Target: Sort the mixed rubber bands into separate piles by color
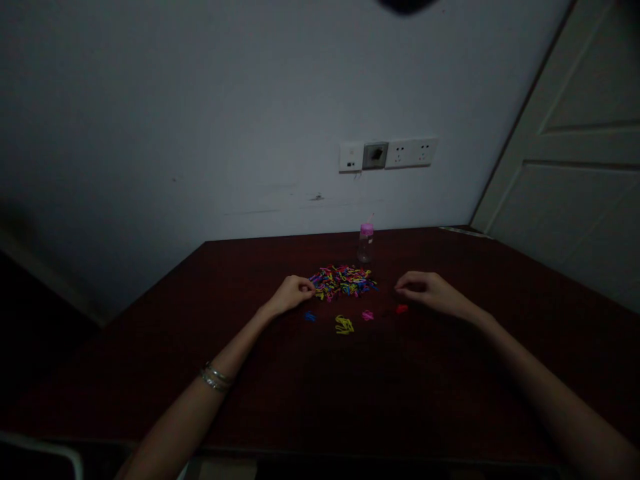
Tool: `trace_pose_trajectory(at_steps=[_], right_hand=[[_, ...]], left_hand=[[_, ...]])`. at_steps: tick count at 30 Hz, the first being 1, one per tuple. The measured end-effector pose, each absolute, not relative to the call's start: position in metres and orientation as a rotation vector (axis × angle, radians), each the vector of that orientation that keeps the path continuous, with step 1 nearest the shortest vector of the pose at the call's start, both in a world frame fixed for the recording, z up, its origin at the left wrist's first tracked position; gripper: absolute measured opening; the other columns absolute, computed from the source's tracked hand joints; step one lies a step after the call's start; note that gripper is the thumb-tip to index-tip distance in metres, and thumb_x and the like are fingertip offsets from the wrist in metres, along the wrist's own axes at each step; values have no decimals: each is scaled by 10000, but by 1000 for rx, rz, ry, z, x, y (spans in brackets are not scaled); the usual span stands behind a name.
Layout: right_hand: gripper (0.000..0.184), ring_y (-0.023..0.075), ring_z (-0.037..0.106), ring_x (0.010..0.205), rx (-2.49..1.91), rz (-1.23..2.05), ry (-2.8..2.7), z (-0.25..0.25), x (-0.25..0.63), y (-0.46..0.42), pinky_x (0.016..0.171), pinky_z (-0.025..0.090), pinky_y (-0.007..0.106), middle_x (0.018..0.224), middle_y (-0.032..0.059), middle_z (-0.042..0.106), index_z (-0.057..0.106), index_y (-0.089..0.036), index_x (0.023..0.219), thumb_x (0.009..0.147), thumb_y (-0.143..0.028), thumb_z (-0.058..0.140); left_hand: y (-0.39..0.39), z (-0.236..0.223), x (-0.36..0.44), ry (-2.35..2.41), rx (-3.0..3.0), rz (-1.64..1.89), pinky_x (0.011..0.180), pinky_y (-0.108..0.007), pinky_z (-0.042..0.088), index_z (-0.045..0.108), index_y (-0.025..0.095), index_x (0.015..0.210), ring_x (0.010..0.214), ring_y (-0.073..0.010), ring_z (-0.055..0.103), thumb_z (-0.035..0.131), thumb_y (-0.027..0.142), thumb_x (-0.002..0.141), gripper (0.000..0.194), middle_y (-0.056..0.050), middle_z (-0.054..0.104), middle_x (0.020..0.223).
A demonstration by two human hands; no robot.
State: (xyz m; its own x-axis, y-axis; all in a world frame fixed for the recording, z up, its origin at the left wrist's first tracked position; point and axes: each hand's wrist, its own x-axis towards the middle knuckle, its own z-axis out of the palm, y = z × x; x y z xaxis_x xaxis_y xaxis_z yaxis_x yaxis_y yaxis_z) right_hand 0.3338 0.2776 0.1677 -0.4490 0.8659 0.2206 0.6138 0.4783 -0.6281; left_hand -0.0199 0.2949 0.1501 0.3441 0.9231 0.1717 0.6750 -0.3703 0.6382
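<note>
On the dark red-brown surface (280,400), thin yellow loops (345,326) are laid nearest, with a blue tangle (311,317), pink tangle (367,315) and red tangle (401,309) just beyond. The two hands are held apart: the left hand (290,293) is curled at the left edge of the multicoloured pile (343,282), the right hand (433,292) is arched near the red tangle, drawn almost into a pinch; whether anything is gripped cannot be told. Behind the pile, a clear, pink-capped bottle (365,248) is stood
</note>
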Motion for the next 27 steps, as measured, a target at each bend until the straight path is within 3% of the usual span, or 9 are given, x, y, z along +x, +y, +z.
trace_pose_trajectory(at_steps=[8,27], right_hand=[[226,187,594,774,-1199,625,-2260,167,330,276,700,458,306,855,61,644,643,-170,821,768,-359,532],[245,195,597,772,-1209,674,-2260,169,328,275,702,464,324,863,70,646,641,-173,822,770,-382,525]], left_hand=[[292,153,-19,1393,2278,564,533,-191,318,699,128,795,547,-93,451,561,237,702,199,10,559,596],[294,142,-21,1320,2370,625,522,-186,315,679,146,747,569,-114,502,528,255,749,186,-12,599,642]])
